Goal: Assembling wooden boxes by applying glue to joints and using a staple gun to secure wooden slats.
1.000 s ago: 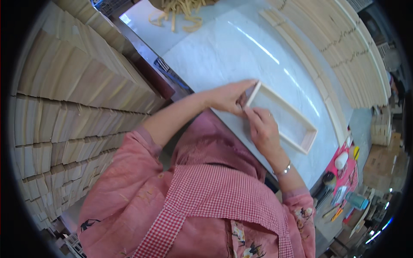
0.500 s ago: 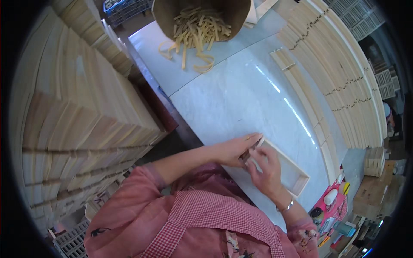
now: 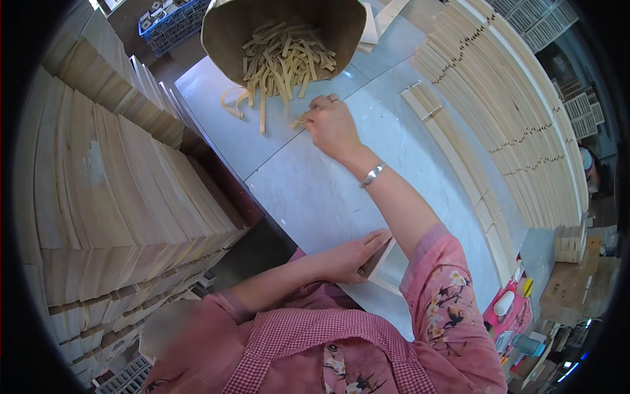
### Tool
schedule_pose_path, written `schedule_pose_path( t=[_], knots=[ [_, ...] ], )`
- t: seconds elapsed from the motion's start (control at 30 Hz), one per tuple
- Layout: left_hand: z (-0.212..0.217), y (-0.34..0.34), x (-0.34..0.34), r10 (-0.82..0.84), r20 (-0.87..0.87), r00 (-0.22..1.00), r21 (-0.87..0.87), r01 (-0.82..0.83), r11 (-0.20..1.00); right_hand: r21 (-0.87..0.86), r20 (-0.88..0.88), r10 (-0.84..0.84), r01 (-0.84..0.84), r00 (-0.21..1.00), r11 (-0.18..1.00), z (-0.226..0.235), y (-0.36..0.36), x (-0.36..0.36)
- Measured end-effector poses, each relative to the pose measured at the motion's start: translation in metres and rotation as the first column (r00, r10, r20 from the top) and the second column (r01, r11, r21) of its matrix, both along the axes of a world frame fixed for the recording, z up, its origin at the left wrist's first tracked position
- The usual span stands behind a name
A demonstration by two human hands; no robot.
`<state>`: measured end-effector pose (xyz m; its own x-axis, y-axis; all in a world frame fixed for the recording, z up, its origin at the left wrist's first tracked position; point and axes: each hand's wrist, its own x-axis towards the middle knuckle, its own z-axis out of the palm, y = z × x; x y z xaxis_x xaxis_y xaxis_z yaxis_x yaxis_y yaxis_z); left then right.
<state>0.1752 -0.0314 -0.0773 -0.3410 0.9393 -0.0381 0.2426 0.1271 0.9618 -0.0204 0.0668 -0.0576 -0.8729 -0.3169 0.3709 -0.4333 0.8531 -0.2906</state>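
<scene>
1. Reaching forward since the earlier frames, the right hand (image 3: 331,125) has left the wooden frame (image 3: 382,262) and now lies extended across the white tabletop (image 3: 315,190) at the spill of small wooden sticks (image 3: 262,105).
2. Right hand: fingers curled downward, pinching one stick (image 3: 299,121) at the near edge of the loose pile; a metal bracelet (image 3: 371,175) sits on the wrist.
3. Left hand (image 3: 351,257): has stayed at the frame throughout, thumb and fingers closed on the frame's left end, holding it at the near edge of the tabletop, close to the body.
4. Wooden frame: pale, rectangular; most of it is hidden under the right forearm and pink floral sleeve (image 3: 446,295).
5. Stick supply: a brown drum-like container (image 3: 230,33) lies tipped on its side at the far end of the tabletop, its open mouth facing the person, sticks heaped inside and spilling out in front.
6. Surroundings: tall stacks of flat wooden boards (image 3: 111,197) stand to the left; long rows of thin wooden slats (image 3: 518,118) lie along the right side of the tabletop.
</scene>
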Motion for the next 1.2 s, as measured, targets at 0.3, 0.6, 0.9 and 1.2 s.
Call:
schedule_pose_path(
  t=[0.3, 0.6, 0.9, 1.2],
  knots=[
    [0.006, 0.0, -0.005, -0.045, 0.102, 0.994, 0.032, 0.042, 0.999, -0.394, 0.035, -0.397, 0.377, 0.917, 0.838, 0.057, 0.142, 0.133],
    [0.002, -0.002, 0.001, 0.107, 0.008, 0.994, 0.023, -0.107, 0.994, -0.251, 0.479, -0.332, 0.489, 0.813, 0.836, 0.051, 0.136, 0.251],
    [0.022, 0.001, 0.002, 0.045, 0.054, 0.998, -0.198, -0.033, 0.98, -0.338, 0.51, -0.062, 0.266, 0.858, 0.903, 0.056, 0.107, 0.28],
    [-0.009, 0.003, 0.003, 0.098, -0.582, 0.807, 0.04, -0.091, 0.995, -0.019, 0.296, -0.232, 0.249, 0.927, 0.968, 0.066, 0.037, 0.359]
  ],
)
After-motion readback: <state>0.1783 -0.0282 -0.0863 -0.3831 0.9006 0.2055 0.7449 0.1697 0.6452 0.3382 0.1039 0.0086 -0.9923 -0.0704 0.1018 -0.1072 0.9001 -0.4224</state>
